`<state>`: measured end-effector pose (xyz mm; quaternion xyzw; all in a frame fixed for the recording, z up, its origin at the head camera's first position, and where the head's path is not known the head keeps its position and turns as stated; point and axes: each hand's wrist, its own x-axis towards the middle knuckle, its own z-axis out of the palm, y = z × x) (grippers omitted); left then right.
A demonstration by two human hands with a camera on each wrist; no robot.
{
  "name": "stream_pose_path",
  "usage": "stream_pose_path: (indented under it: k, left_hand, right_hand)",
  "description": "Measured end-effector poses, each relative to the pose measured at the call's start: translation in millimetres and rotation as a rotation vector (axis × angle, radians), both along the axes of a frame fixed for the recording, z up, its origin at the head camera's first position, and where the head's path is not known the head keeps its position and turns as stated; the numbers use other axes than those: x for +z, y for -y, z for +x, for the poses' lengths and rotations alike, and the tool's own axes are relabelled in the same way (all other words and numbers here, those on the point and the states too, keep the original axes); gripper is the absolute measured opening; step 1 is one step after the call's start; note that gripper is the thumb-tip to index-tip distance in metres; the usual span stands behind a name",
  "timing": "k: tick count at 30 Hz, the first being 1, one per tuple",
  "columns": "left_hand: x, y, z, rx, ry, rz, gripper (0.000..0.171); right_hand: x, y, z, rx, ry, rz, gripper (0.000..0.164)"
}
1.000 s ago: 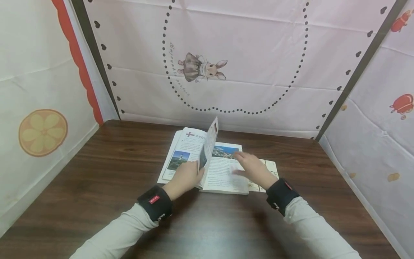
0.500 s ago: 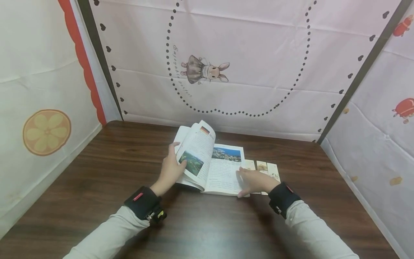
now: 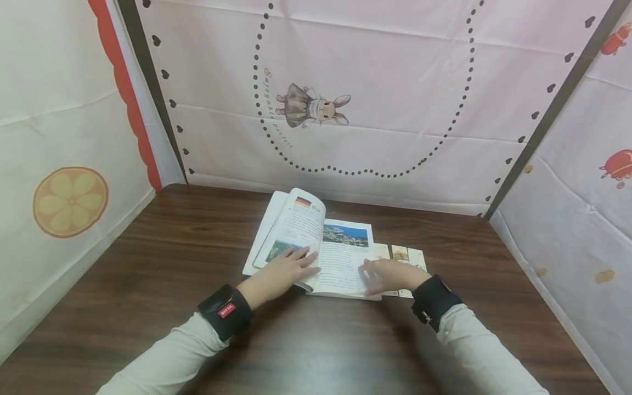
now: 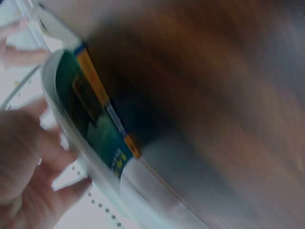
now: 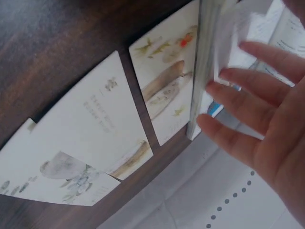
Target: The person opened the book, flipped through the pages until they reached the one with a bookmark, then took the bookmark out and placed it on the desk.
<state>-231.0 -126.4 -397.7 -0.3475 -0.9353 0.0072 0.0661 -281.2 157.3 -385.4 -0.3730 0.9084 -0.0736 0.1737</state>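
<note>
An open book [image 3: 342, 270] lies on the table, its left-hand pages bowed upward and a coastal photo on the right page. My left hand [image 3: 281, 271] rests with fingers spread on the lower part of the left page, over a green landscape photo. In the left wrist view the book's teal cover [image 4: 97, 129] and orange-and-blue spine show, blurred, beside the left hand [image 4: 28, 162]. At the right page's outer edge is my right hand [image 3: 390, 274]; in the right wrist view its fingers [image 5: 233, 138] are extended, fingertips right at the page edge.
Cream illustrated cards [image 5: 95, 124] lie on the dark wooden table [image 3: 316, 351] just right of the book, partly under the right hand in the head view. A pale printed cloth [image 3: 395, 109] hangs behind the table, with more cloth on both sides.
A raised page has turned over to the left and been lowered, and my left hand has gone from its edge to lying on it. The right hand has come down to the right page's edge.
</note>
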Motion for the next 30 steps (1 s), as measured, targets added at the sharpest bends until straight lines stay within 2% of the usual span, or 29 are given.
stream_pose_path:
  k: [1,3,6,9,14,18,22,27,30]
  left_hand:
    - [0.6,-3.2,1.0,0.005,0.033,-0.007,0.044]
    - [1.7,-9.8,2.7,0.059,0.053,0.0,0.035]
    - [2.5,-18.7,3.2,0.127,0.008,0.025,0.028]
    - [1.7,-25.7,2.9,0.16,-0.017,0.071,0.03]
    - [-1.2,-35.7,3.0,0.228,0.013,0.086,0.066]
    - [-8.3,-42.2,3.7,0.276,-0.027,0.041,0.075]
    - [-11.3,-48.6,4.7,0.284,-0.111,0.002,0.068]
    - [-14.1,-51.9,4.2,0.269,-0.233,-0.011,0.046]
    - [-14.9,-51.2,4.1,0.275,-0.244,0.035,0.034]
  right_hand:
    - [0.9,-0.3,0.4,0.015,-0.008,-0.013,0.047]
    - [2.4,-0.3,0.9,0.039,-0.035,-0.031,0.031]
    - [4.9,0.8,1.2,0.06,-0.118,-0.047,0.018]
    - [8.5,2.0,2.1,0.062,-0.233,-0.059,0.011]
    - [18.7,6.3,4.6,0.075,-0.369,-0.149,0.01]
    - [30.1,12.6,9.0,0.095,-0.438,-0.204,0.012]
    - [39.2,17.9,12.6,0.129,-0.585,-0.29,0.011]
    - [40.8,25.8,14.7,0.197,-0.812,-0.38,0.015]
    - [38.8,30.0,15.1,0.185,-0.899,-0.425,0.017]
